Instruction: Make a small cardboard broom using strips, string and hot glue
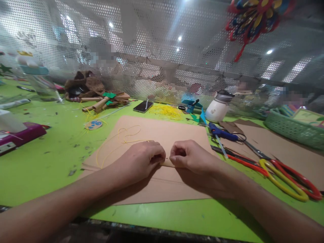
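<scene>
Brown kraft paper [157, 126] lies in front of me, the upper sheet over other brown sheets [152, 189]. My left hand [144, 158] is closed in a pinch at the near edge of the upper sheet. A thin yellow thread [124, 135] loops over the paper and runs up to this hand; its end is hidden there. Close beside it, my right hand [191, 155] also pinches, its fingertips down at the same paper edge. What sits between the right fingertips is too small to make out. A small dark mark shows on the paper between the hands.
Large scissors [283, 179] and a blue glue gun [222, 131] lie right of the paper. Behind stand a white bottle [219, 107], yellow shreds [167, 110], a phone [143, 106] and paper rolls [101, 104]. A purple power strip [24, 135] is left, a green basket [293, 126] right.
</scene>
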{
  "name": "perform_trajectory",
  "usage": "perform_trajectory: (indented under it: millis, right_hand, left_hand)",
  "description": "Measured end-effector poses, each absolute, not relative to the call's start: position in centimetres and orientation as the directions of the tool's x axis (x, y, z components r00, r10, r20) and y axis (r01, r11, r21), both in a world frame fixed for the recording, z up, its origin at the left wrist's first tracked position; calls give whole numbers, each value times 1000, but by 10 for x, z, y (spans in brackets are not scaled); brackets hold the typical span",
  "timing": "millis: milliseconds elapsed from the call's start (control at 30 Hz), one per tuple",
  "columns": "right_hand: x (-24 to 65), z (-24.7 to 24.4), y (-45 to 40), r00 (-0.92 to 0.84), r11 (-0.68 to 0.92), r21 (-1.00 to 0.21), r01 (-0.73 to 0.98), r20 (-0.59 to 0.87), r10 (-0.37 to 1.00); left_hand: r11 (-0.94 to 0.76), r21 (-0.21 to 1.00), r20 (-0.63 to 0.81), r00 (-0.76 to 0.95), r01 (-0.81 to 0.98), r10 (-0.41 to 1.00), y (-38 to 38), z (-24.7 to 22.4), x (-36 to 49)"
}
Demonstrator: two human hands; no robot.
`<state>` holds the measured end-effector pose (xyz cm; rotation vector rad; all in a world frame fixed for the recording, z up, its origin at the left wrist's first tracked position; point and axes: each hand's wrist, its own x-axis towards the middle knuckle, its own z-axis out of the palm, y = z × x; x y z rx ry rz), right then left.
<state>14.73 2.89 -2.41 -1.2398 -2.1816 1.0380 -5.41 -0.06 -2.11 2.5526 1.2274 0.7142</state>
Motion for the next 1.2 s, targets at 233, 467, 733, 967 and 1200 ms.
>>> perform_trajectory:
  millis: [233,467,733,967,1200]
  right_hand:
    - [148,-23,28,-532,340,-748,570,-21,846]
    - [151,-30,24,-514,285,-838,466,6,858]
    - [153,-6,26,-602,284,-813,509,-100,792]
    - [153,-4,28,-582,215,-808,549,-184,792]
    - [158,-2,36,-654,237,-786,571,-262,710]
  left_hand:
    - [-704,312,363,604,638,709,-1,-22,-57]
    - [-769,219,388,669,600,633,-4,-25,-61]
    - [-791,149,463,665,594,586,-3,-29,-59]
    - [-792,168,469,659,587,588,-1,-30,-60]
    - [-802,166,471,668,574,576,-1,-32,-62]
